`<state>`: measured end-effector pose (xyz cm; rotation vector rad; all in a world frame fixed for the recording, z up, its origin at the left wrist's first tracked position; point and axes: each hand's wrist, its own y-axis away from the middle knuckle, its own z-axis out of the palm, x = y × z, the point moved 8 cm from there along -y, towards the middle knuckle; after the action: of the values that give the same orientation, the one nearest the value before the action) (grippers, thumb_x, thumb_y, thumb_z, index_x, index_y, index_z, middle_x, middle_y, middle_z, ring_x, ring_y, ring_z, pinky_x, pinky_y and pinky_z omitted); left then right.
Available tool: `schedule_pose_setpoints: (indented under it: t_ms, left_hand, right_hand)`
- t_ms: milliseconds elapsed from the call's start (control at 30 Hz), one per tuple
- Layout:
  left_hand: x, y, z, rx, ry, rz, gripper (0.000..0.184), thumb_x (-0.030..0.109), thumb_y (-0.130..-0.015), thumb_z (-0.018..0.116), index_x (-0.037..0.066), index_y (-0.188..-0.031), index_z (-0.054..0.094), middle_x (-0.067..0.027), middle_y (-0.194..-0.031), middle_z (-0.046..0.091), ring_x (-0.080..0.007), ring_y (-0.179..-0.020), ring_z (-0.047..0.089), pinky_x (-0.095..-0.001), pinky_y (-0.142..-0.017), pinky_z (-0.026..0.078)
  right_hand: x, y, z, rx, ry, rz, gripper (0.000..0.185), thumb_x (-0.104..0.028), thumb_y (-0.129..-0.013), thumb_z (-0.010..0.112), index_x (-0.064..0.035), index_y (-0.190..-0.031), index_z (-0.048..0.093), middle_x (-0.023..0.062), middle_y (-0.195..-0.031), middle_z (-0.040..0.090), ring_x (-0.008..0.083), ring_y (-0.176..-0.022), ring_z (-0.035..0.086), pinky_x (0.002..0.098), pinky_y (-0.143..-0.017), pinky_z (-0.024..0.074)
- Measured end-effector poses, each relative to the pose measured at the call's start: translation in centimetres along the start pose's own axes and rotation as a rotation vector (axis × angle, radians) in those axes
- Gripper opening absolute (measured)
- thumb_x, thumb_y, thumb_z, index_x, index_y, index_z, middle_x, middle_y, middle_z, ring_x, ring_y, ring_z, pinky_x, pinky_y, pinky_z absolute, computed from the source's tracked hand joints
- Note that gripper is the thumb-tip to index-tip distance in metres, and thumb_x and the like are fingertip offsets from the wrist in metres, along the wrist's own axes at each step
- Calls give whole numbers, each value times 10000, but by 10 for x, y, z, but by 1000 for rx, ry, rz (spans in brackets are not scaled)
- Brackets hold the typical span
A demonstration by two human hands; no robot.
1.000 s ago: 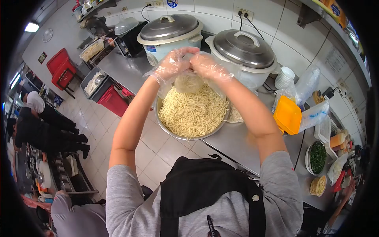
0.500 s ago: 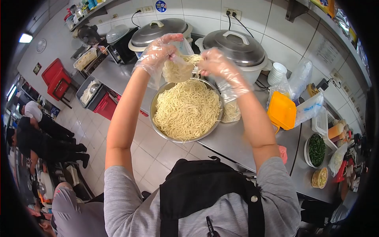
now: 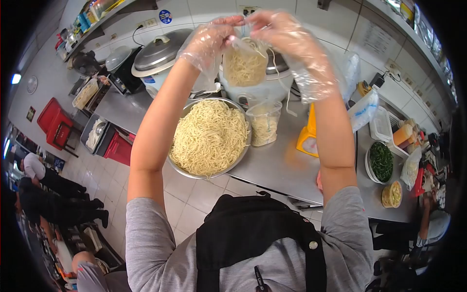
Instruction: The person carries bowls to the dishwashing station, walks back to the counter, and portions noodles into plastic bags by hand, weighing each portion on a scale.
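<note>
Both hands wear clear plastic gloves. My left hand is closed on the upper edge of a clear plastic bag of noodles, held up above the counter. At the other side of the bag's top, my right hand has its fingers pinched on the plastic. A loose noodle strand dangles beneath the right hand. Below the left forearm, a metal bowl carries a heap of yellow noodles. A second bag of noodles stands on the counter beside the bowl.
Behind the hands are two lidded cookers. A yellow container sits by my right forearm. Farther right are a bowl of chopped greens and a small tub. Other people work at the left.
Both hands have risen away from the bowl with the bag, which now hangs higher. The noodles that stretched between the hands are now in the bag, except a dangling strand. The view has shifted right.
</note>
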<state>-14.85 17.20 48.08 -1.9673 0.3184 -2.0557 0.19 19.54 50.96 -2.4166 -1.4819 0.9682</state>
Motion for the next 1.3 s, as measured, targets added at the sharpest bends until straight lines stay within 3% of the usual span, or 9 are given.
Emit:
schedule_pose_setpoints:
  t_ms: [67,167,233,300,367,533,767,1133,1300]
  left_hand:
    - [6,-15,15,-40,81,70,391,-23,-902,542,-39,-1291,577,-84,-1201,643,-64,-718,517,-186,-673,474]
    - [-5,-51,36,-222,230,56,649,-4,-868,607,-43,-1472,372,-166,-1420,517,-143,-930,627,-232,-796,531]
    - [-8,-71,51,-228,210,60,623,-34,-858,571,-49,-1454,389,-164,-1393,529,-152,-909,630,-235,-776,532]
    - [-11,-84,70,-232,184,66,602,-64,-848,535,-54,-1436,406,-161,-1366,542,-161,-887,634,-238,-756,533]
    - [-19,-92,85,-124,249,39,358,-16,-933,513,-50,-1288,544,-104,-1212,621,-81,-703,507,-196,-659,475]
    - [-30,-76,143,-159,243,-31,376,-20,-947,501,-42,-1322,521,-99,-1262,589,-83,-730,488,-182,-672,460]
    - [-84,-76,228,-274,402,-79,406,-22,-957,477,-45,-1361,517,-65,-1232,588,-66,-774,475,-169,-701,452]
    - [-201,-31,286,-278,354,-306,425,-4,-885,521,14,-1303,594,-31,-1058,662,-79,-691,511,-222,-625,439]
    - [-197,-20,273,-261,115,-210,456,-39,-815,476,60,-1221,661,-24,-964,666,-82,-682,535,-238,-604,447]
  right_hand:
    - [4,30,-46,378,82,19,628,-449,-877,714,-36,-1331,582,175,-1137,668,278,-1072,638,400,-909,503]
    - [47,61,-22,201,57,261,707,-439,-821,749,11,-1334,563,224,-1293,624,328,-1189,608,388,-1020,477]
    - [82,59,0,115,-324,75,575,-367,-837,740,33,-1234,624,218,-1166,678,293,-1060,671,373,-936,526]
    - [128,73,1,48,-273,466,405,-280,-858,723,48,-1091,673,176,-1005,718,241,-879,712,339,-836,561]
    - [139,89,-29,257,-435,437,255,-199,-883,683,40,-972,688,122,-880,721,181,-740,704,287,-748,567]
    - [91,113,-137,615,-508,173,287,-234,-959,630,20,-1085,674,39,-859,675,100,-727,628,221,-745,523]
    - [90,119,-176,605,-646,31,208,-202,-959,630,2,-971,674,122,-932,711,203,-805,709,305,-724,586]
    - [150,163,-171,728,-454,395,213,-267,-978,577,-75,-1010,663,-8,-746,593,84,-614,549,224,-575,471]
    - [161,177,-179,720,-477,276,210,-230,-977,575,-42,-1022,658,3,-759,603,88,-638,565,222,-584,479]
